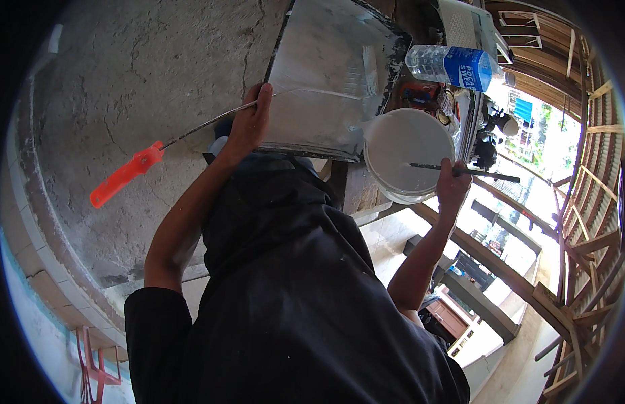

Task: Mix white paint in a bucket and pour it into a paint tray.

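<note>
My left hand [250, 121] is closed at the left edge of a large shallow tray [305, 47], pale inside with a dark, stained rim. A tool with an orange handle [129, 175] and a thin metal rod runs into those fingers; its far end is hard to make out. Whether the hand also grips the tray rim is unclear. To the right, my right hand [452, 185] pinches a slim dark stick [491, 176] across a white bucket [386, 145]. The stick's left end lies over the whitish contents.
A clear bottle with a blue label [464, 67] lies beyond the bucket, near assorted small items [427, 97]. Cracked concrete [171, 67] spreads to the left. A red chair [93, 374] stands low at left, and wooden beams [487, 262] cross the right side.
</note>
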`<state>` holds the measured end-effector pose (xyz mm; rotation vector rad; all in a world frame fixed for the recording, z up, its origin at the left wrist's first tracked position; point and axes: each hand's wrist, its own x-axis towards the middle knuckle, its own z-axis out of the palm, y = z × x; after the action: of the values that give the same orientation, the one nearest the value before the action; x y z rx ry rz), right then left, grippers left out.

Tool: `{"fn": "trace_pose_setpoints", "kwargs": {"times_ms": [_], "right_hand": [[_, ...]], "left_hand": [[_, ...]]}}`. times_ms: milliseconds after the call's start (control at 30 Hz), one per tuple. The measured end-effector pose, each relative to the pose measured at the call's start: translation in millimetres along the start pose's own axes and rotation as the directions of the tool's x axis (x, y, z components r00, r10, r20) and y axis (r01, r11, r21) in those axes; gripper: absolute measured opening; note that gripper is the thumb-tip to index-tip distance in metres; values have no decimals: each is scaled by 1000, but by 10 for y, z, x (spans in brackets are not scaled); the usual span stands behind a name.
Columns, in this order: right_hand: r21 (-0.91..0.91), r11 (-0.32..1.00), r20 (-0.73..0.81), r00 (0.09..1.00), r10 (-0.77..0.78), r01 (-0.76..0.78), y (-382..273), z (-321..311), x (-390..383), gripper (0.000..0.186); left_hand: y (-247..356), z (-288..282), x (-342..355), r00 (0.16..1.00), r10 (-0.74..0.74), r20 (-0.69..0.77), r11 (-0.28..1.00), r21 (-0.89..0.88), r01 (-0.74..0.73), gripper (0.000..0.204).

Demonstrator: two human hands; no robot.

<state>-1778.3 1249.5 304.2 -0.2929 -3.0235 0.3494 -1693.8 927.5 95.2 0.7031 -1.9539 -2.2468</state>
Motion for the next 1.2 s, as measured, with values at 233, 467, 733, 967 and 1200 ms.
{"fn": "trace_pose_setpoints", "kwargs": {"times_ms": [233,467,733,967,1200], "right_hand": [[25,1000,5,1000,-16,16,28,1,9,31],[1,1000,6,1000,15,-15,38,-5,16,31],[29,999,-10,999,-34,34,100,12,35,30],[-17,999,-3,999,-36,36,115,14,50,28],[11,1000,0,1000,-27,27,109,11,63,28]], "left_hand": [[34,2,-17,1000,-9,-1,1000,1,9,52],[30,6,-16,1000,-8,-6,1000,-10,8,50],[27,10,-14,1000,10,-7,1000,-27,-10,49],[63,0,-25,1000,3,1,1000,0,-3,50],[78,-5,-21,1000,-1,-7,1000,11,1,50]]}}
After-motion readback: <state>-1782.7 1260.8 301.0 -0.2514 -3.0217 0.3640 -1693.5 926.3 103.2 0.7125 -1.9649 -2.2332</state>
